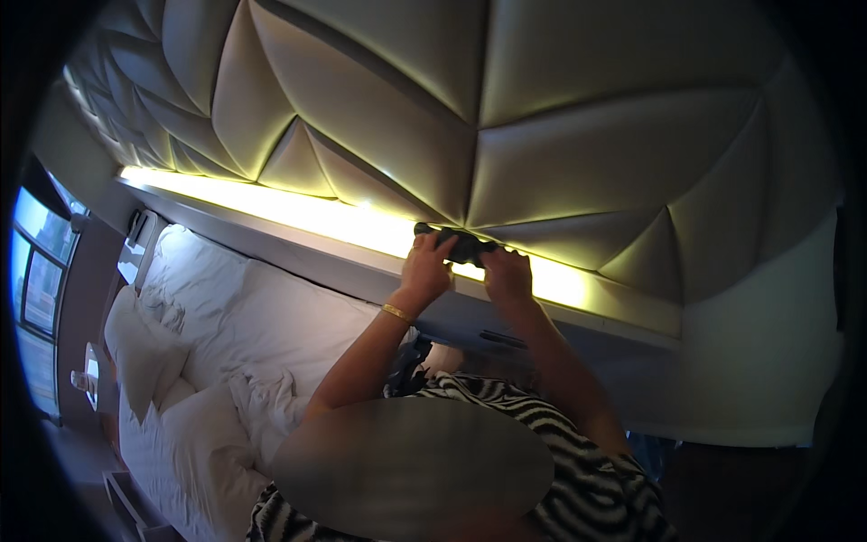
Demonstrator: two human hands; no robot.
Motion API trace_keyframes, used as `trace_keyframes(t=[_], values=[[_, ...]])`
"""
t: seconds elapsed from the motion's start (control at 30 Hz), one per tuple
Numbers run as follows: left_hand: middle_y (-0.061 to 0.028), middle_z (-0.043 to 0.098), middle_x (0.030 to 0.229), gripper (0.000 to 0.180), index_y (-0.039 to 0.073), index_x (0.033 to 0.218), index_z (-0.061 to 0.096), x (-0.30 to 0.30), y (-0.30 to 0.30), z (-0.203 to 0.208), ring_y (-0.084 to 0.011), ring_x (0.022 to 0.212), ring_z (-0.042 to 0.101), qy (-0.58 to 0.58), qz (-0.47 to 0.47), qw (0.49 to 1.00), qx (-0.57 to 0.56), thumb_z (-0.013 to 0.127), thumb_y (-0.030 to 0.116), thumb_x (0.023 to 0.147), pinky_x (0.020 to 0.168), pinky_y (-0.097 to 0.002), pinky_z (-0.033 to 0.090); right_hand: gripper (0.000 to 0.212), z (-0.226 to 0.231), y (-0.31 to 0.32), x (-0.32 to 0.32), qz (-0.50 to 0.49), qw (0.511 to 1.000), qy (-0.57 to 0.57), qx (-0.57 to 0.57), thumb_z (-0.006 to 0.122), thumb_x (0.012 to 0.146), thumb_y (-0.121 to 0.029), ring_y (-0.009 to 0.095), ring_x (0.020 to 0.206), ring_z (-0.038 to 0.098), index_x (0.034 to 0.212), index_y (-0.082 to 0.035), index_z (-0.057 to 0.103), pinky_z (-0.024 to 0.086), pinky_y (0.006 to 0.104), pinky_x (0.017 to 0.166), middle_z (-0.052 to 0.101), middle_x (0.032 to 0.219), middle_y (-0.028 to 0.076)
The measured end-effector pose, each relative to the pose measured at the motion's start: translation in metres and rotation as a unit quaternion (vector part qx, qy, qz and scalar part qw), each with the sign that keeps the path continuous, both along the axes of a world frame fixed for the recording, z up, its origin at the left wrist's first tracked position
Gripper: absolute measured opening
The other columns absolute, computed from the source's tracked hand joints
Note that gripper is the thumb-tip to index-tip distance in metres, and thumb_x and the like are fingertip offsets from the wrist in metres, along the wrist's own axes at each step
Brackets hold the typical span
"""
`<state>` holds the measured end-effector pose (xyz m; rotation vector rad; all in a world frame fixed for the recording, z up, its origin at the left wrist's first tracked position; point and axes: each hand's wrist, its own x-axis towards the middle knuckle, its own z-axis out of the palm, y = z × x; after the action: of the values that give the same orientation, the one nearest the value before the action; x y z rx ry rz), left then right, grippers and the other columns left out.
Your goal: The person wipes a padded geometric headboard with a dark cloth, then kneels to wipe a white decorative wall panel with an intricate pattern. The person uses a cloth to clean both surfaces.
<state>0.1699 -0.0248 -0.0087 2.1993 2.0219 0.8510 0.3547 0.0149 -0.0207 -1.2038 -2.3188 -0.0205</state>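
Note:
A small black, bunched-up thing [464, 247], soft-looking like a cloth, is at the brightly lit ledge [379, 237] under the padded wall. My left hand [426, 269], with a gold bracelet [396, 313] at its wrist, has its fingers closed on the left part of it. On its right end, my right hand [508, 274] grips with bent fingers. Both arms reach forward side by side. The exact kind of the black thing cannot be made out against the glare.
A padded wall panel [578, 172] rises behind the ledge. To the left is a bed [271, 307] with rumpled white bedding and a pillow [149, 352]. A window [41, 289] stands at the far left, and a small bedside surface holds a cup-like object [79, 380].

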Motion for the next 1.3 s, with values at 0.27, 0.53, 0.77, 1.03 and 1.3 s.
trace_keyframes(t=[0.27,0.53,0.77,1.03,1.3], values=[[-0.0146,0.063,0.114,0.041,0.008,0.120,0.060,-0.018,-0.010,0.014,-0.0328,0.111,0.056,-0.240,-0.001,0.971,-0.004,0.058,0.002,0.080,0.096,-0.0397,0.044,0.033,0.047,-0.011,0.005,-0.077,0.989,-0.017,-0.121,0.067,0.080,-0.024,0.038,0.091,0.055,0.106,-0.005,0.061,0.047,0.0491,0.078,0.060,0.096,0.016],[-0.0150,0.064,0.109,0.032,0.005,0.120,0.058,-0.050,-0.001,-0.003,-0.0354,0.101,0.058,-0.138,0.020,0.990,0.012,0.055,0.016,0.090,0.089,-0.0431,0.046,0.038,0.005,-0.012,-0.061,-0.012,1.000,0.024,-0.012,0.070,0.074,-0.017,0.032,0.088,0.055,0.111,-0.010,0.063,0.051,0.0431,0.075,0.057,0.095,0.012],[-0.0164,0.059,0.115,0.047,0.003,0.130,0.048,-0.012,0.002,-0.010,-0.0405,0.104,0.054,-0.272,0.059,0.957,0.078,0.060,0.020,0.088,0.088,-0.0469,0.046,0.052,0.012,-0.012,-0.081,0.047,0.832,0.384,-0.398,0.049,0.079,0.005,0.021,0.100,0.064,0.130,-0.005,0.053,0.053,0.0330,0.081,0.062,0.117,0.014],[-0.0115,0.059,0.117,0.053,0.009,0.121,0.058,-0.075,-0.010,0.024,-0.0331,0.109,0.054,-0.007,0.073,0.969,0.234,0.065,0.002,0.069,0.092,-0.0460,0.044,0.041,0.002,-0.005,-0.065,0.069,0.923,0.323,-0.199,0.048,0.075,0.010,0.024,0.084,0.067,0.109,-0.005,0.064,0.054,0.0330,0.077,0.067,0.097,0.012],[-0.0057,0.054,0.127,0.051,0.022,0.124,0.058,-0.054,-0.017,-0.003,-0.0275,0.128,0.045,-0.007,0.025,1.000,0.013,0.071,0.022,0.074,0.107,-0.0574,0.029,0.026,-0.004,-0.001,-0.068,0.088,0.965,0.207,-0.133,0.057,0.075,0.003,0.027,0.088,0.064,0.095,-0.008,0.068,0.052,0.0391,0.078,0.067,0.093,0.009]])
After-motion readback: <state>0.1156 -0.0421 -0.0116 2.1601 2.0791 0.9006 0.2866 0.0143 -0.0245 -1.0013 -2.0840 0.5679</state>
